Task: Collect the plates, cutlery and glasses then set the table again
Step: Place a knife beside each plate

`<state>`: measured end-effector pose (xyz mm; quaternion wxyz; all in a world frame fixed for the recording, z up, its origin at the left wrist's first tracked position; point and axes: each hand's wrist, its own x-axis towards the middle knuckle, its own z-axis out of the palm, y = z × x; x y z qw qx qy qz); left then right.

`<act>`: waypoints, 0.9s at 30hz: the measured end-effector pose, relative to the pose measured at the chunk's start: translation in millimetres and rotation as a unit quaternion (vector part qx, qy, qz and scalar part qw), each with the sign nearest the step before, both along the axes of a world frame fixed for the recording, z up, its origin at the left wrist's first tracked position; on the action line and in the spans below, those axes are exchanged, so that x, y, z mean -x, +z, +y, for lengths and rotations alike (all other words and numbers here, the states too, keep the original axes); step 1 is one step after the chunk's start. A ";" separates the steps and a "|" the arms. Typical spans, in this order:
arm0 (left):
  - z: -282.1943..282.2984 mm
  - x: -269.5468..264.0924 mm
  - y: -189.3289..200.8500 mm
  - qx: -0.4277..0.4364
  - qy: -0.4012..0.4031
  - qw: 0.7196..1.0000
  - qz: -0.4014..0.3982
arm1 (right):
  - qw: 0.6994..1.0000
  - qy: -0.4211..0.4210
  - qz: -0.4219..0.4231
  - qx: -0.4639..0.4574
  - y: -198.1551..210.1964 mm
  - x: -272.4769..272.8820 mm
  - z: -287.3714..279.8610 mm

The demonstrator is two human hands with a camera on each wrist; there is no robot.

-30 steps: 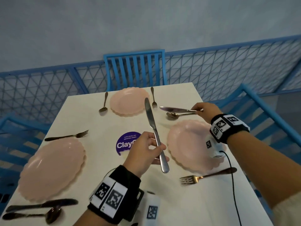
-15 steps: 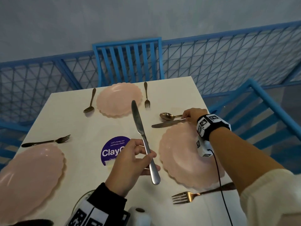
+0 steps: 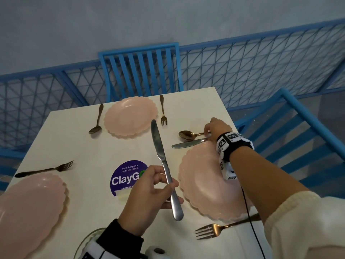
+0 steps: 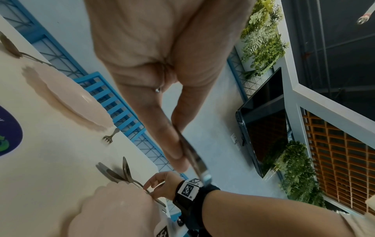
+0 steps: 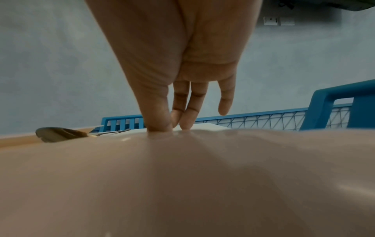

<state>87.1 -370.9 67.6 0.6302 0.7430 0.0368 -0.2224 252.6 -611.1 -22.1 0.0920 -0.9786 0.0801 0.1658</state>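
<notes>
My left hand (image 3: pixel 166 181) grips the handle of a silver knife (image 3: pixel 159 146) and holds it above the table's middle, blade pointing away. The same knife (image 4: pixel 194 160) crosses the left wrist view. My right hand (image 3: pixel 207 134) reaches over the right pink plate (image 3: pixel 201 187) and pinches the handle of a second knife (image 3: pixel 188 144), which lies flat next to a gold spoon (image 3: pixel 187 135). In the right wrist view the plate's rim (image 5: pixel 182 160) hides those fingertips. A far pink plate (image 3: pixel 129 115) and a left pink plate (image 3: pixel 28 212) also rest on the white table (image 3: pixel 74 139).
Forks lie by the far plate (image 3: pixel 163 111), above the left plate (image 3: pixel 44 170) and at the near right (image 3: pixel 214 230). A dark spoon (image 3: pixel 96 120) sits left of the far plate. A purple sticker (image 3: pixel 125 176) marks the centre. Blue chairs (image 3: pixel 140 71) and railing surround the table.
My right hand has lowered the second knife from the air onto the table beside the gold spoon. The left hand keeps its knife raised. The head view has shifted.
</notes>
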 end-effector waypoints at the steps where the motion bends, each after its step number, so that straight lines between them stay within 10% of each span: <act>1: 0.4 0.2 0.1 0.000 -0.002 1.000 0.000 | 1.000 -0.008 0.004 -0.012 -0.2 -0.7 0.8; 16: 3.9 1.7 3.0 0.013 0.005 1.000 0.006 | 0.999 0.010 0.027 0.027 1.6 -1.1 -4.5; 27: 16.0 14.5 38.1 0.054 0.013 0.998 -0.024 | 0.974 0.023 -0.201 -0.101 49.8 55.6 2.2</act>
